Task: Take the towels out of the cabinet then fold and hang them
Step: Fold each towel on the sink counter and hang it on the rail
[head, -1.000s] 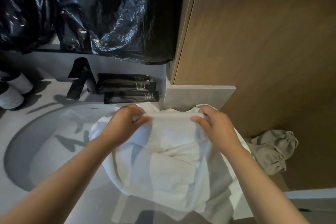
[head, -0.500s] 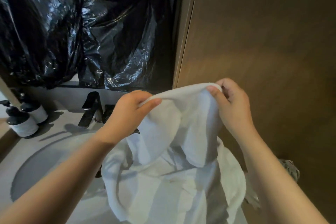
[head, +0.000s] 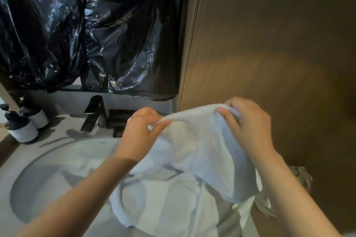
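**Towel (head: 194, 136) comes up off the sink (head: 48, 161), top edge stretched between both hands!**
The left hand (head: 142, 132) pinches the edge at centre frame. The right hand (head: 248, 129), centre right, has its fingers curled round the other end. A second ago the cloth sat bunched low over the basin; now that edge is lifted and drawn into a line, and the rest hangs down to a white heap at bottom centre. Whether that heap is the same towel or another, I can't tell. It looks like this one is out of the cabinet and being squared up for its first fold, with hanging not yet done.
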The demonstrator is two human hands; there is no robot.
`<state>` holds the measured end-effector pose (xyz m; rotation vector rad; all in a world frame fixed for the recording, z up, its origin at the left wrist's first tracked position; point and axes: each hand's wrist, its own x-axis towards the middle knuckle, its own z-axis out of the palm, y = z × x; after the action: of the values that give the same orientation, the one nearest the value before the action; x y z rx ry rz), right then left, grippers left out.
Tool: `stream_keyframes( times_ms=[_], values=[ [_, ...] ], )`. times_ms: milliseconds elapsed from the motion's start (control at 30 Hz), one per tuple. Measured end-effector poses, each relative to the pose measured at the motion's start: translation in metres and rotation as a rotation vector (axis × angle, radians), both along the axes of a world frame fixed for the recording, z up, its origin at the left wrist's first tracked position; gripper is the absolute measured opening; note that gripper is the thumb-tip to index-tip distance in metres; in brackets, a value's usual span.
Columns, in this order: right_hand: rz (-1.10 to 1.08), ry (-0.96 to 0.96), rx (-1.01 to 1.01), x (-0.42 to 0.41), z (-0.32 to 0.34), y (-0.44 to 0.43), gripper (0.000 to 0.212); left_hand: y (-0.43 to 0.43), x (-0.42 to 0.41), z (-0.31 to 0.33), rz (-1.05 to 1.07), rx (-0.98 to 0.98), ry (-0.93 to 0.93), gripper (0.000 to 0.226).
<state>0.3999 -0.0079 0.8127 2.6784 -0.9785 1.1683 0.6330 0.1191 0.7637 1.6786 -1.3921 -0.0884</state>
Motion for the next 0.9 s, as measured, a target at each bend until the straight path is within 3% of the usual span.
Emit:
stream_keyframes(
  times_ms=[67, 167, 300, 367, 467, 633, 767, 900],
  values=[
    [-0.029, 0.149, 0.135, -0.019, -0.044, 0.009, 0.026, 0.011, -0.012, -0.042, -0.062, 0.177, 0.03, 0.017],
    [0.001, 0.304, 0.493, -0.047, -0.106, 0.029, 0.031, 0.037, -0.031, -0.101, -0.08, 0.398, 0.05, 0.021],
    [0.012, 0.3, 0.762, -0.071, -0.143, 0.049, 0.033, 0.062, -0.05, -0.141, -0.054, 0.518, 0.112, 0.03],
    [-0.009, 0.281, 0.838, -0.071, -0.141, 0.05, 0.047, 0.063, -0.051, -0.141, -0.046, 0.545, 0.143, 0.032],
    [-0.058, 0.304, 0.856, -0.061, -0.128, 0.051, 0.07, 0.061, -0.046, -0.131, -0.061, 0.581, 0.2, 0.043],
    [-0.022, 0.263, 0.729, -0.026, -0.117, 0.053, 0.061, 0.056, -0.035, -0.12, 0.068, 0.539, 0.218, 0.017],
    [-0.13, 0.378, 0.888, -0.013, -0.127, 0.055, 0.081, 0.044, -0.025, -0.119, 0.113, 0.523, 0.187, 0.039],
    [-0.146, 0.406, 0.877, -0.023, -0.139, 0.072, 0.067, 0.024, -0.016, -0.122, 0.145, 0.636, 0.248, 0.058]
  ],
)
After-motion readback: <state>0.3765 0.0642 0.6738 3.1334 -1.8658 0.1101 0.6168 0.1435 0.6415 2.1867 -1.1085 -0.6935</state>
